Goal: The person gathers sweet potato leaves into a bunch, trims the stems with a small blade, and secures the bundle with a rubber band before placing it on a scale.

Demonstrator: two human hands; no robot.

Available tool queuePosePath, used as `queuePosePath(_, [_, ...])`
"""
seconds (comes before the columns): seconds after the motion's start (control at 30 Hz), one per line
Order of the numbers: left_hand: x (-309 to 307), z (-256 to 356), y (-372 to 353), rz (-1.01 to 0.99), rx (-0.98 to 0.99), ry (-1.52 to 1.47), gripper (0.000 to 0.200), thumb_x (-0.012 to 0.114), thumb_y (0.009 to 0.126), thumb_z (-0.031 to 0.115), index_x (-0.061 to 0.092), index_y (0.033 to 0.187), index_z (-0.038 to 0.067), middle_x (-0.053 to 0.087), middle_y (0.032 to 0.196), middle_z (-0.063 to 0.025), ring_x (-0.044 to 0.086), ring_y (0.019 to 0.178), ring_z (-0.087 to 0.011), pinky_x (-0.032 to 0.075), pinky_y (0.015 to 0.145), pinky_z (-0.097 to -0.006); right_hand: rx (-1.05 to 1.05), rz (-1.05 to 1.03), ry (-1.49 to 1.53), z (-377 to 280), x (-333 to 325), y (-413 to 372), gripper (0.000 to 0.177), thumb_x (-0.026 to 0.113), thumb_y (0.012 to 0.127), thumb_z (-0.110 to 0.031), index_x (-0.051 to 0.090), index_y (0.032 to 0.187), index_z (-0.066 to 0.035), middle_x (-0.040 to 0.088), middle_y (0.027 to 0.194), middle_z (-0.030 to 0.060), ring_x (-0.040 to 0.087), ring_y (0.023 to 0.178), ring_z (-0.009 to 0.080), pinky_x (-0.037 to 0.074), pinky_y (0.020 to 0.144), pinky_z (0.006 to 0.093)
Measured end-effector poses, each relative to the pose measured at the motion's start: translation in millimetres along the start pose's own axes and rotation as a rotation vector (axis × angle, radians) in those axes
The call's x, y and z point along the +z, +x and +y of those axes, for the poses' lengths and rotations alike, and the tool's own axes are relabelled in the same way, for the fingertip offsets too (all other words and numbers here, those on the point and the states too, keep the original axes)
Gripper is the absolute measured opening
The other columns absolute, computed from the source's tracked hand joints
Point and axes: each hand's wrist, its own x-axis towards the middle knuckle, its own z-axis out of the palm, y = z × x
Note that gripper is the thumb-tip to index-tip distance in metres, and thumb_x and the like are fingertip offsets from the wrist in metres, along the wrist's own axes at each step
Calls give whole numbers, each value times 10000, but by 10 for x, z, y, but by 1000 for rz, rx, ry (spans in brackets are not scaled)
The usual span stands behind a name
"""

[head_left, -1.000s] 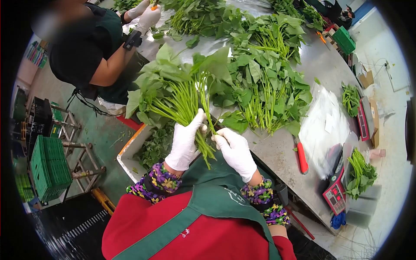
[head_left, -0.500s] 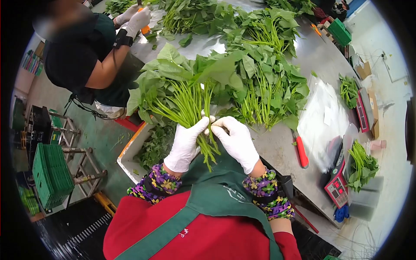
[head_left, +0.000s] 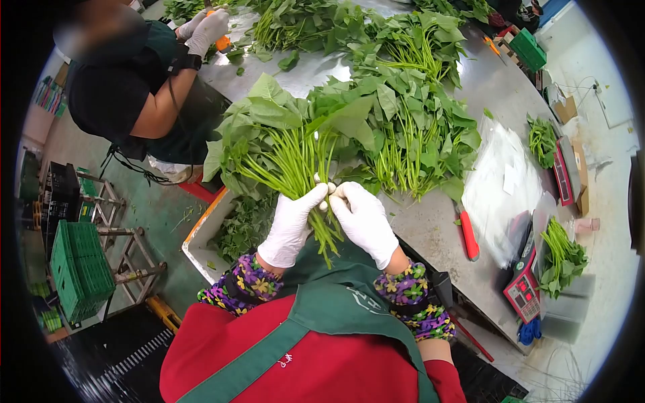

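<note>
A bunch of leafy green stems (head_left: 285, 158) is held in front of me, leaves away from me and cut ends toward my apron. My left hand (head_left: 290, 225), in a white glove, is closed round the stems near their lower ends. Beside it, my gloved right hand (head_left: 363, 220) has thumb and fingers pinched together at the right edge of the bunch, touching the left fingertips. Whatever lies between its fingertips is too small to make out. More leafy bunches (head_left: 416, 134) lie on the metal table (head_left: 430, 225) just beyond.
A red-handled knife (head_left: 468, 235), clear plastic bags (head_left: 507, 181) and a red scale (head_left: 522, 289) are to the right. A white box (head_left: 195, 248) with leaves stands left of my hands. A co-worker (head_left: 144, 94) at upper left wears gloves. Green crates (head_left: 82, 269) stand far left.
The bunch and its leaves have shifted slightly, and my right hand has moved a little left against the left fingertips. The co-worker's hands have moved slightly left.
</note>
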Motion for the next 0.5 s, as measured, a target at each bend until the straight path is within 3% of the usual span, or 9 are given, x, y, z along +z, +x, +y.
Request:
queuePosePath(0.13, [32, 59, -48, -22, -14, -55, 166, 649, 851, 45, 560, 992, 49, 658, 897, -75, 570, 666, -89, 483, 606, -226, 224, -216, 266, 68, -64, 4, 226, 570, 877, -251, 569, 833, -30, 582, 768, 147, 573, 711, 344, 449, 634, 395])
queuePosePath(0.3, [23, 57, 29, 64, 44, -56, 180, 647, 849, 34, 552, 1001, 47, 649, 904, -79, 568, 664, -103, 482, 600, -238, 239, -100, 77, -83, -181, -86, 210, 603, 856, -257, 590, 852, -48, 605, 765, 125, 604, 709, 292, 455, 635, 381])
queuePosePath(0.37, [23, 23, 43, 97, 95, -56, 181, 648, 846, 29, 551, 999, 41, 625, 875, -58, 568, 664, -109, 480, 599, -238, 86, -66, 0, -145, -143, -146, 190, 649, 831, -229, 610, 876, -48, 628, 729, 75, 603, 652, 160, 466, 624, 309])
queuePosePath(0.43, [30, -12, 33, 95, 93, -46, 177, 647, 840, 22, 552, 989, 35, 599, 851, -40, 565, 664, -109, 474, 597, -236, 8, -33, -90, -147, -96, -160, 205, 698, 779, -243, 606, 867, -83, 611, 730, 56, 605, 646, 189, 466, 607, 330])
queuePosePath(0.5, [32, -55, 14, 82, 119, 35, 173, 644, 835, 19, 552, 981, 33, 594, 839, -35, 563, 661, -105, 468, 594, -236, -138, 69, -420, -152, -63, -176, 193, 703, 764, -249, 589, 842, -114, 581, 728, 49, 586, 626, 236, 454, 577, 353])
